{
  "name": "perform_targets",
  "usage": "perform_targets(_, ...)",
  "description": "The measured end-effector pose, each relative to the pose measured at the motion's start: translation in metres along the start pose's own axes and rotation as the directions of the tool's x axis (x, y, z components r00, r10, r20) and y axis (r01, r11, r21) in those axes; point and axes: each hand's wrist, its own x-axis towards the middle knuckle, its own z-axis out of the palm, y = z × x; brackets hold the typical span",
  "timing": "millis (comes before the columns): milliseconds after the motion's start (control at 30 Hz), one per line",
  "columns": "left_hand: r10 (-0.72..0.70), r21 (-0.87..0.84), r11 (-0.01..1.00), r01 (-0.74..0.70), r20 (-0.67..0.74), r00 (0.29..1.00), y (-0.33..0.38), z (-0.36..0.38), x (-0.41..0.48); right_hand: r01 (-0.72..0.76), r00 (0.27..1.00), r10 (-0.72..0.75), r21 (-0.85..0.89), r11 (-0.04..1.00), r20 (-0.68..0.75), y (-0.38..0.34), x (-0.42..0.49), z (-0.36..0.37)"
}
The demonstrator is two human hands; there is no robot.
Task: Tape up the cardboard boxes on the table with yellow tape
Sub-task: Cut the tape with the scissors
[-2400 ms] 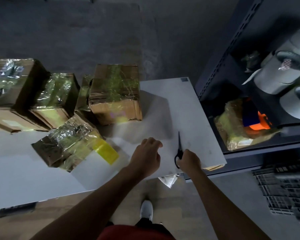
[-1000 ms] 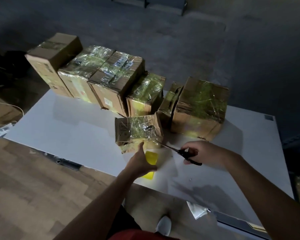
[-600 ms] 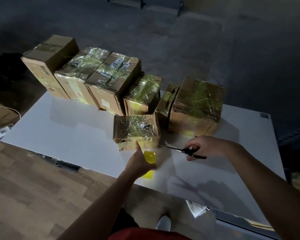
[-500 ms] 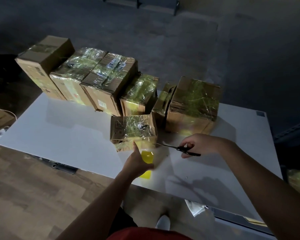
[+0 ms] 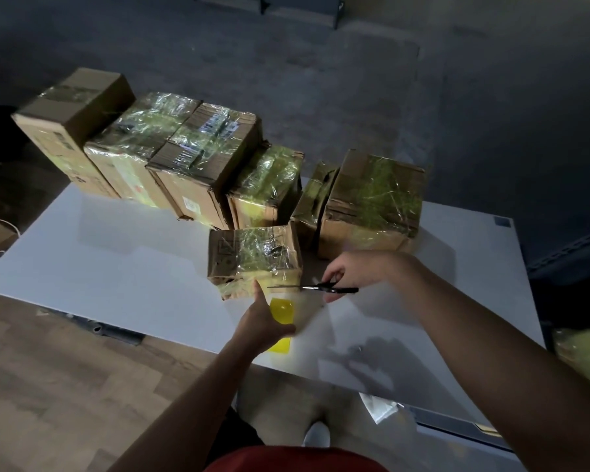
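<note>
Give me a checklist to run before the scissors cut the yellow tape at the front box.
1. Scissors gripped in right hand: ok.
2. Yellow tape held in left hand: ok.
3. Blades point at the tape between front box and left hand: ok.
4. Left thumb clear of blade tip: cannot tell, they look close.
5. Tape taut: cannot tell.
6. Front box flat on table: ok.

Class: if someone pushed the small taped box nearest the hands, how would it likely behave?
The small box likely slides, not rolls: flat base on a smooth white table. Its glossy tape wrap probably feels slippery. Crumpled lower edge suggests soft, yielding cardboard.
</note>
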Motion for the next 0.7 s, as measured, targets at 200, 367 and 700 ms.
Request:
perform_targets(200, 0.006, -0.001, 1.0, -0.006, 0.009, 1.0, 0.001, 0.0, -0.001, 0.022, 1.0, -0.022, 0.048, 0.999, 0.003, -0.001, 0.008, -0.001)
perform_targets(367, -0.003, -0.016, 1.0, 0.003, 0.02, 1.0, 0.003, -0.001, -0.001, 0.035, 0.999, -0.037, 0.069, 0.997, 0.017, 0.006, 0.011, -0.001)
perform_targets(700, -0.004, -0.048, 0.999, 0.006, 0.026, 1.0, 0.001, -0.002, -0.003, 0.032, 0.999, -0.033, 0.087, 0.996, 0.008, 0.01, 0.016, 0.001)
